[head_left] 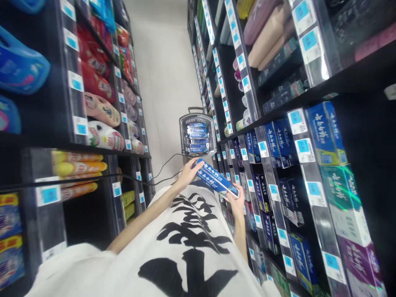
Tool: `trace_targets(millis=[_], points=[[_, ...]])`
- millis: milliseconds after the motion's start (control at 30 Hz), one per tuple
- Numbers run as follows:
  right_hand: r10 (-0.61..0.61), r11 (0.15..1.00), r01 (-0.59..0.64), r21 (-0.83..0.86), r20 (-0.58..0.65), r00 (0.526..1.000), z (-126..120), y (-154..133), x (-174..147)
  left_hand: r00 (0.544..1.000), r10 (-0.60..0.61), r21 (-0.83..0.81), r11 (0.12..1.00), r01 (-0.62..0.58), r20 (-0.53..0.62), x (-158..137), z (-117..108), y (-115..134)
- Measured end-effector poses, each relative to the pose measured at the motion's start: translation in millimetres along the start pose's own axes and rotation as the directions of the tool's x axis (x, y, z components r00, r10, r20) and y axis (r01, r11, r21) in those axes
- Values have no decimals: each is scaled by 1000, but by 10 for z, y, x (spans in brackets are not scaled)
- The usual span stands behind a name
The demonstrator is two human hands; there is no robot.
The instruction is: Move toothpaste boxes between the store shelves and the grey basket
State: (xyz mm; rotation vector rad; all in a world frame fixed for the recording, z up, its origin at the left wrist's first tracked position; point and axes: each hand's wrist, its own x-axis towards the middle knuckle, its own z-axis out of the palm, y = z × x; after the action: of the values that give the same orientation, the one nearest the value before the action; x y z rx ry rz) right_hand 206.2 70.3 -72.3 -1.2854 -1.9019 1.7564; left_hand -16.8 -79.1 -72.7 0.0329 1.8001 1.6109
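"While you stood between the shelves (46, 142), what did you have in your hands?"

"You had a blue pack (215, 177), held out beyond the front of your white shirt (139, 255). It slanted from far left to near right, with two rows of white lettering along it. Whether it was one box or two side by side, you could not have told from this view."

"And what were your fingers doing?"

"Your left hand (187, 173) gripped the far left end. Your right hand (236, 199) was closed around the near right end; the fingers beneath the pack were hidden from you."

"What lay farther off?"

"Just past the pack, on the floor (161, 82), you had a basket (182, 136) with blue boxes (198, 135) stacked in a row inside. A dark cable (102, 177) ran in from the left."

"Which goods flanked you?"

"On your left, blue bottles (21, 62) were near and red bottles (97, 84) farther along, with yellow tubes (80, 168) below. On your right, a blue carton (323, 132) sat beyond a green carton (340, 187), and a purple carton (359, 260) was nearer you. Price tags (305, 150) lined the shelf edges on both sides."
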Motion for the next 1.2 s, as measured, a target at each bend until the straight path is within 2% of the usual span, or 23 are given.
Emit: trace_targets(millis=[67, 133, 267, 367, 433, 500, 633, 733, 833, 933, 1000, 1033, 1100, 1133, 1200], points=[[107, 992, -105, 65, -24, 994, 48, 72, -100, 996, -23, 9, 1000, 22, 83, 35, 16, -30], [209, 966, -208, 154, 7, 978, 86, 123, -174, 989, -31, 25, 999, 28, 141, 50, 47, -46], [348, 911, -352, 213, 60, 936, 59, 172, -193, 991, -42, -12, 999, 44, 124, 75, 157, -1], [440, 878, -430, 211, -3, 898, -87, 200, -139, 986, -72, -90, 992, 87, 153, 166, 285, 25], [463, 869, -444, 220, -38, 886, -224, 232, -98, 976, -89, -131, 984, 117, 201, 280, 379, -20], [449, 877, -433, 207, -33, 893, -369, 286, -50, 965, -112, -212, 964, 163, 236, 427, 474, -139], [424, 900, -413, 139, -62, 904, -613, 486, 91, 940, -183, -449, 841, 302, 289, 757, 660, -547], [382, 917, -360, 173, -124, 916, -723, 666, 216, 927, -192, -519, 784, 342, 321, 1018, 796, -869], [358, 925, -314, 215, -206, 911, -781, 765, 311, 949, -121, -412, 879, 239, 291, 1283, 952, -1120], [415, 896, -304, 325, -362, 835, -802, 740, 366, 948, -20, -202, 975, 88, 319, 1491, 1176, -1287], [486, 844, -305, 441, -387, 784, -797, 682, 400, 930, 119, -92, 991, -93, 348, 1578, 1359, -1346], [513, 812, -299, 502, -369, 775, -792, 651, 419, 907, 214, -56, 976, -208, 363, 1607, 1448, -1360], [537, 745, -280, 605, -297, 789, -785, 593, 462, 818, 399, -16, 902, -431, 414, 1646, 1590, -1365], [531, 722, -263, 640, -270, 803, -789, 568, 486, 764, 458, -3, 858, -513, 454, 1658, 1632, -1361], [503, 716, -210, 665, -285, 816, -812, 526, 539, 675, 501, 20, 795, -606, 542, 1671, 1644, -1351]])
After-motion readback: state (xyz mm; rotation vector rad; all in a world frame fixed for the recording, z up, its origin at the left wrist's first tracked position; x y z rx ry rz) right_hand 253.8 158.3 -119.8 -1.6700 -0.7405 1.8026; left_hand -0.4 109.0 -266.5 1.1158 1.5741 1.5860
